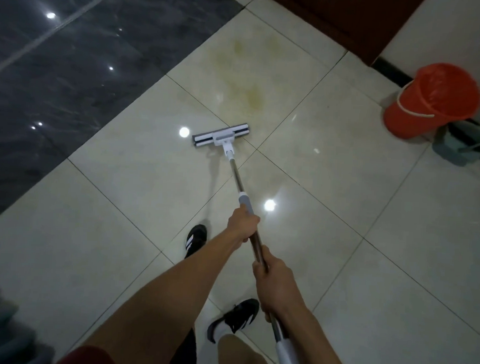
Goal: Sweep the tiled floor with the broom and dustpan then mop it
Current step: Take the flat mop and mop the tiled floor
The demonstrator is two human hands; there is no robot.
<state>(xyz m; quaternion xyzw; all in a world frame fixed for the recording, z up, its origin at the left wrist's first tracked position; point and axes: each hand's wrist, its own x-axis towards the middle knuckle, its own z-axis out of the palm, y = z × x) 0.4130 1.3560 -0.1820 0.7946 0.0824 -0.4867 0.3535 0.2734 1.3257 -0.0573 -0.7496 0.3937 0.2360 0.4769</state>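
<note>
Head view: right hand (276,284) nearest, fingers curled round the mop (235,170) pole low on the shaft. Left hand (243,223) further up, fingers wrapped round the pole just below the grey collar. Two shoes (236,318) planted on the pale tiles (340,270) beneath. Mop head (220,137) flat on the floor ahead, short of a yellowish stain (247,79).

Mopping stage under way, judging by mop in hand and no broom or dustpan in sight; sweeping presumably finished. Stain not yet reached, so more passes left.

Open tile to the right and ahead. Dark glossy floor (58,75) bordering on the left. Red bucket (432,103) tipped on its side far right, beside a greenish object against the wall (463,32). Dark wood door (339,11) at the far edge.
</note>
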